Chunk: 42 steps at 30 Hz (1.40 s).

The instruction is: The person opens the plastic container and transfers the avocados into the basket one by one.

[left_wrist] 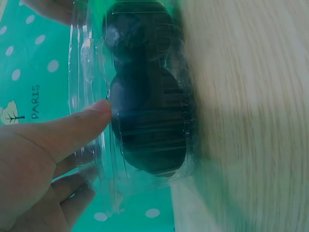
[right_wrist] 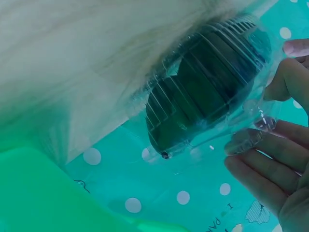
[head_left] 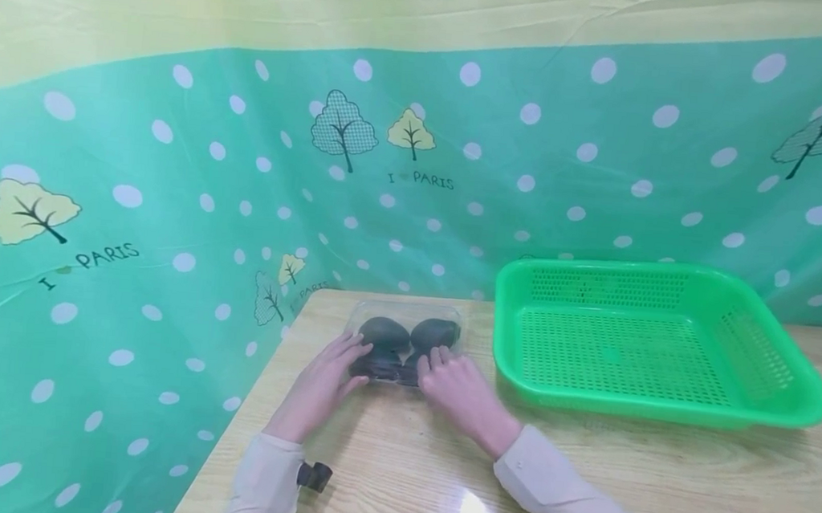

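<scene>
While clear container (head_left: 407,311) sits on pale surface (head_left: 394,465) at centre of head view, dark oval fruits (head_left: 385,333) inside, left hand (head_left: 320,384) grips its left front corner, right hand (head_left: 461,393) pinches front edge at right; green basket (head_left: 606,360) right of centre, dotted cloth (head_left: 557,155) across upper frame. Left wrist view: container upper middle, thumb pressed to rim, fingers beyond clear plastic. Right wrist view: container upper right, bent digit against rim, straighter fingers behind plastic, part of green basket lower left

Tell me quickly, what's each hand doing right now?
Left hand: closed, holding the box by its left end.
Right hand: closed, pinching the box near its right end.
</scene>
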Each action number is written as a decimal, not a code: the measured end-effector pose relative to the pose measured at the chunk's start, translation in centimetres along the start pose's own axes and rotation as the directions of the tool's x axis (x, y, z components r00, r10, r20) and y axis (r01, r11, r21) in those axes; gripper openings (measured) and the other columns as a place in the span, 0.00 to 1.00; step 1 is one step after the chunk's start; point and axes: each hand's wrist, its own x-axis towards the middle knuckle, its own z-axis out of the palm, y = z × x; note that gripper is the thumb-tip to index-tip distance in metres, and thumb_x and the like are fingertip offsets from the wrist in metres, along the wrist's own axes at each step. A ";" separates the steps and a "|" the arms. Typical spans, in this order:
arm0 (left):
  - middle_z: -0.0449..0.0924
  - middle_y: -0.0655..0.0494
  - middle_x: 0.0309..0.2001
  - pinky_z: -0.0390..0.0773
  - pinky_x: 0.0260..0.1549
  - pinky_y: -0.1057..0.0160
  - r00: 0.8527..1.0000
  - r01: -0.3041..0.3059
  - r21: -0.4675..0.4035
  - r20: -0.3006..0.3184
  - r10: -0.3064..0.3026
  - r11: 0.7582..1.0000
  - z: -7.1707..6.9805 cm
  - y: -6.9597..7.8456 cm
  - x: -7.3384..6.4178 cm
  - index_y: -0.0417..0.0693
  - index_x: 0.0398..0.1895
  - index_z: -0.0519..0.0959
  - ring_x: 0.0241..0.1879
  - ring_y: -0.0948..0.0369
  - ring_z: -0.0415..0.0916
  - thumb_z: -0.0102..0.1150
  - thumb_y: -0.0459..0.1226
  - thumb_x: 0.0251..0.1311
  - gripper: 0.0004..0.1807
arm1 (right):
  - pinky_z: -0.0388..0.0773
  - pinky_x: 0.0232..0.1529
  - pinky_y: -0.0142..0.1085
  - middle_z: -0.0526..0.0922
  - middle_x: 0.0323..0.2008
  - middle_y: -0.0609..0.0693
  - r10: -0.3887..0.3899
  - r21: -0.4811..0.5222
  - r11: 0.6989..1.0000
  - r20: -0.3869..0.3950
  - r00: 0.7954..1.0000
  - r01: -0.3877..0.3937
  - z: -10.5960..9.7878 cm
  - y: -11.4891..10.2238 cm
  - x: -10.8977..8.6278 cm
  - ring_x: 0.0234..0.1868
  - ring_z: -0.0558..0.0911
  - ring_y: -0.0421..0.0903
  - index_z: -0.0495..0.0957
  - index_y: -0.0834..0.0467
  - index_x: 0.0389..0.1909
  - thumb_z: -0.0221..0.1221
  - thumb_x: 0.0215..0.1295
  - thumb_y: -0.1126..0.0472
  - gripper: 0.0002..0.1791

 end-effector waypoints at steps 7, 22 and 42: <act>0.69 0.40 0.68 0.62 0.69 0.44 1.000 0.012 -0.020 -0.002 -0.012 1.000 0.1 0.3 0.3 0.41 0.62 0.75 0.72 0.44 0.61 0.68 0.37 0.56 0.29 | 0.69 0.16 0.28 0.84 0.22 0.50 -0.028 -0.023 0.999 0.039 0.999 0.029 -0.7 0.3 0.7 0.20 0.76 0.42 0.85 0.58 0.29 0.63 0.57 0.67 0.03; 0.69 0.40 0.68 0.62 0.69 0.44 1.000 -0.007 -0.009 -0.004 0.006 1.000 0.0 -0.2 -0.2 0.41 0.63 0.75 0.72 0.44 0.60 0.66 0.34 0.59 0.27 | 0.62 0.14 0.28 0.77 0.16 0.46 -0.021 0.009 1.000 0.021 1.000 0.021 -1.1 0.4 1.2 0.16 0.68 0.39 0.82 0.55 0.23 0.63 0.55 0.66 0.05; 0.68 0.40 0.69 0.67 0.65 0.43 0.998 -0.063 0.034 -0.022 0.064 0.997 0.0 0.2 0.2 0.43 0.65 0.74 0.68 0.42 0.65 0.66 0.34 0.58 0.29 | 0.81 0.49 0.41 0.84 0.39 0.52 0.099 0.062 0.994 -0.059 0.993 -0.095 0.8 0.2 -0.6 0.42 0.80 0.49 0.82 0.59 0.41 0.61 0.60 0.68 0.09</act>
